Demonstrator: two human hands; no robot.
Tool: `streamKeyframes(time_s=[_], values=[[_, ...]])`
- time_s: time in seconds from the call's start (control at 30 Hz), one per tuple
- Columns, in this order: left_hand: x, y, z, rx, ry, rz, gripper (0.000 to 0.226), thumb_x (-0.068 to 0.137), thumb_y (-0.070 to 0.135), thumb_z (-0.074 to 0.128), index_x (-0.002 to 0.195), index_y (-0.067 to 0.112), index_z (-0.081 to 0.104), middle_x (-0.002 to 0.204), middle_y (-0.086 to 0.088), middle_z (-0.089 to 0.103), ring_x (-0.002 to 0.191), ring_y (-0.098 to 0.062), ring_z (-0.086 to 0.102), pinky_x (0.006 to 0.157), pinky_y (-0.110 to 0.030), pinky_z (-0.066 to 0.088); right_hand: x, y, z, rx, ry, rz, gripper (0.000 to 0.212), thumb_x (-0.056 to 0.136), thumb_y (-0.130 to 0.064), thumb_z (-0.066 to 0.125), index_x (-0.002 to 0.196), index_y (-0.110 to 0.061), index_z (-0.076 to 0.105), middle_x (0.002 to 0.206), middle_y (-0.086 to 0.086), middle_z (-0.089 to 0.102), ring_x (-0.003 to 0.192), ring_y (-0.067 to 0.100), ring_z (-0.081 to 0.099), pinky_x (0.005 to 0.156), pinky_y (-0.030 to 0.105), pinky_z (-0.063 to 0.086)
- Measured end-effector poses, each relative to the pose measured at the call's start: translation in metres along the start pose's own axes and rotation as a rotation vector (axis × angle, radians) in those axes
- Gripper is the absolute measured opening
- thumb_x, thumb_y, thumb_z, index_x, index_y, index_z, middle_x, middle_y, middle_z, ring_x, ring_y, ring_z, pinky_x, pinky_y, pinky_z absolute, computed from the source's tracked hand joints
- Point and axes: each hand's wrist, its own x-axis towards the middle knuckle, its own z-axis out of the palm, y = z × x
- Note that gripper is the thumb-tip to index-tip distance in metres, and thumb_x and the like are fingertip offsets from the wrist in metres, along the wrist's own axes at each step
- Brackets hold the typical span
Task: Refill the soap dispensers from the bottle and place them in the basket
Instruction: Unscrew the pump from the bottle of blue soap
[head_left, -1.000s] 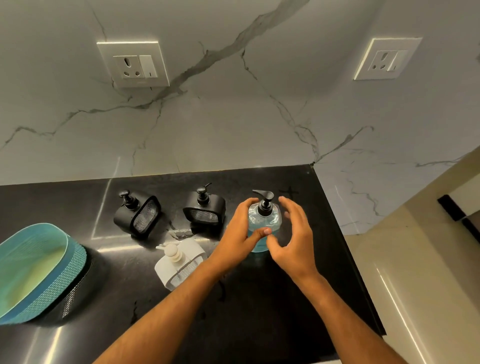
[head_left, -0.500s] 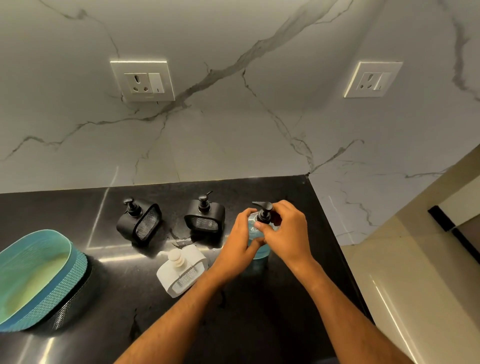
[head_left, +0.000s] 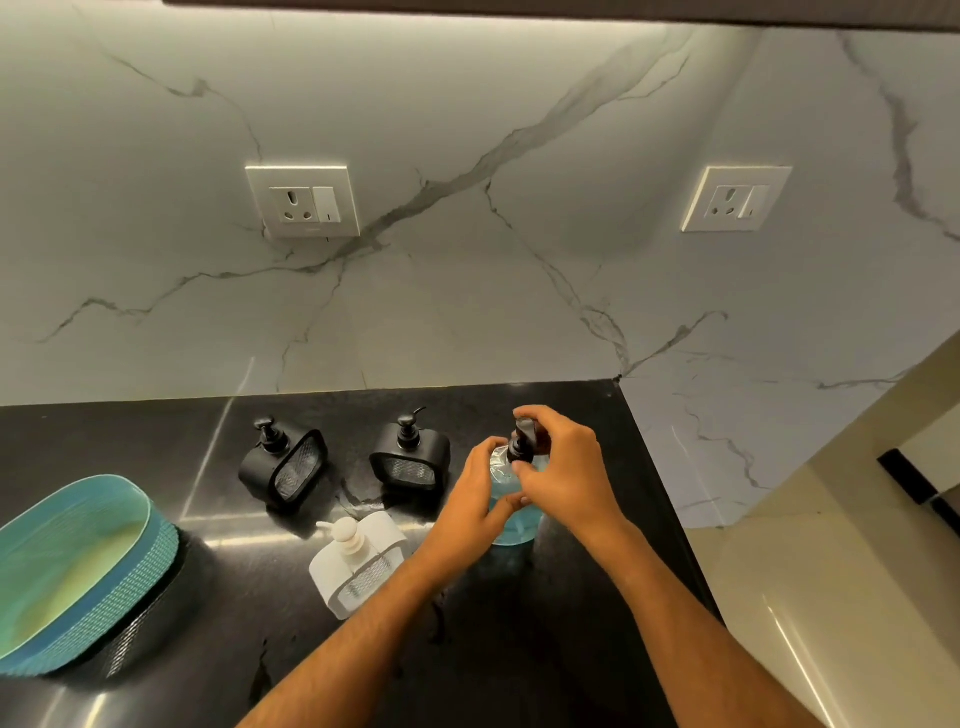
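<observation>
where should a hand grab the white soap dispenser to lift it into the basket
Grip the white dispenser across its boxy body from above, fingers on the two flat sides just below the round pump. It stands upright, and the pump head looks too small and movable to lift by. The left forearm partly hides its right edge.

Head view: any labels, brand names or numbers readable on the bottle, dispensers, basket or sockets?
None are readable.
Left wall socket: a small mark under the pins, too blurred to read.
Soap bottle: no label shows; the hands cover much of it.
Dispensers and basket: no print visible.

Both hands cover most of the soap bottle (head_left: 511, 525), its pump head (head_left: 523, 439) is blurred, and the frame's left edge crops the basket (head_left: 78, 571) left of it.
</observation>
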Motion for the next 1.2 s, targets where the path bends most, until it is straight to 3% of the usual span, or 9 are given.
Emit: streamKeyframes(time_s=[0.1, 0.2, 0.37, 0.53, 0.73, 0.83, 0.9, 1.0, 1.2], values=[[0.000, 0.001, 0.001, 0.009, 0.000, 0.005, 0.065, 0.098, 0.036, 0.068, 0.152, 0.029, 0.031, 0.145, 0.013, 0.048, 0.134, 0.001, 0.049, 0.110, -0.020, 0.044, 0.003, 0.002, -0.005, 0.020, -0.090, 0.005, 0.069, 0.077, -0.011, 0.084, 0.139, -0.021, 0.055, 0.123, -0.004, 0.066, 0.113, 0.011, 0.064, 0.100, 0.031, 0.056], [-0.001, -0.001, 0.001, 0.011, -0.001, -0.001, 0.066, 0.099, 0.033, 0.067, 0.153, 0.026, 0.031, 0.144, 0.011, 0.049, 0.132, 0.000, 0.051, 0.110, -0.022, 0.047, 0.004, 0.001, -0.003, -0.102, 0.000, -0.023, 0.060, 0.075, -0.030, 0.089, 0.127, -0.019, 0.060, 0.115, -0.004, 0.065, 0.100, 0.009, 0.062, 0.092, 0.026, 0.056], [-0.001, 0.002, 0.001, 0.016, 0.006, -0.027, 0.065, 0.099, 0.037, 0.066, 0.151, 0.032, 0.028, 0.144, 0.018, 0.045, 0.131, 0.012, 0.045, 0.101, -0.005, 0.040, 0.006, -0.003, -0.007, -0.021, -0.092, -0.028, 0.072, 0.074, -0.003, 0.081, 0.138, -0.023, 0.053, 0.118, -0.004, 0.067, 0.108, 0.011, 0.065, 0.097, 0.032, 0.058], [-0.001, 0.002, 0.002, 0.016, 0.002, -0.051, 0.065, 0.099, 0.034, 0.067, 0.150, 0.034, 0.027, 0.140, 0.022, 0.044, 0.125, 0.019, 0.045, 0.102, -0.006, 0.042, 0.007, -0.004, -0.008, -0.139, -0.029, -0.017, 0.079, 0.073, -0.028, 0.090, 0.141, -0.020, 0.049, 0.120, -0.004, 0.061, 0.104, 0.009, 0.061, 0.095, 0.024, 0.055], [0.000, 0.001, 0.003, 0.030, 0.005, -0.062, 0.065, 0.098, 0.037, 0.068, 0.144, 0.046, 0.024, 0.138, 0.028, 0.042, 0.126, 0.021, 0.043, 0.091, 0.002, 0.038, 0.007, -0.008, -0.011, 0.001, -0.097, 0.007, 0.086, 0.072, -0.006, 0.085, 0.145, -0.023, 0.043, 0.111, -0.008, 0.063, 0.102, 0.009, 0.065, 0.095, 0.031, 0.058], [-0.001, 0.001, 0.003, 0.026, 0.007, -0.056, 0.064, 0.098, 0.035, 0.068, 0.145, 0.043, 0.026, 0.141, 0.020, 0.046, 0.127, 0.016, 0.046, 0.093, -0.001, 0.041, 0.007, -0.008, -0.010, -0.073, -0.043, 0.039, 0.089, 0.073, -0.027, 0.091, 0.146, -0.022, 0.041, 0.103, -0.009, 0.062, 0.093, 0.008, 0.063, 0.090, 0.024, 0.056], [-0.001, 0.000, 0.002, 0.024, 0.008, -0.059, 0.065, 0.097, 0.036, 0.068, 0.146, 0.042, 0.025, 0.142, 0.020, 0.045, 0.127, 0.019, 0.044, 0.094, 0.000, 0.040, 0.006, -0.009, -0.010, -0.080, -0.030, 0.053, 0.082, 0.075, -0.023, 0.089, 0.143, -0.021, 0.042, 0.094, -0.012, 0.060, 0.087, 0.007, 0.063, 0.089, 0.026, 0.058], [-0.002, 0.001, 0.003, 0.032, 0.009, -0.051, 0.066, 0.098, 0.038, 0.067, 0.146, 0.043, 0.023, 0.140, 0.026, 0.041, 0.126, 0.023, 0.040, 0.095, 0.003, 0.035, 0.005, -0.009, -0.010, -0.012, -0.097, 0.037, 0.087, 0.073, -0.004, 0.084, 0.145, -0.024, 0.040, 0.103, -0.011, 0.062, 0.094, 0.009, 0.066, 0.091, 0.030, 0.060], [-0.001, 0.000, 0.002, 0.030, 0.004, -0.044, 0.063, 0.098, 0.033, 0.067, 0.147, 0.040, 0.028, 0.143, 0.017, 0.049, 0.131, 0.007, 0.049, 0.100, -0.009, 0.042, 0.005, -0.009, -0.006, -0.125, -0.024, 0.071, 0.076, 0.075, -0.028, 0.089, 0.137, -0.021, 0.046, 0.112, -0.007, 0.060, 0.098, 0.007, 0.059, 0.093, 0.024, 0.055]])
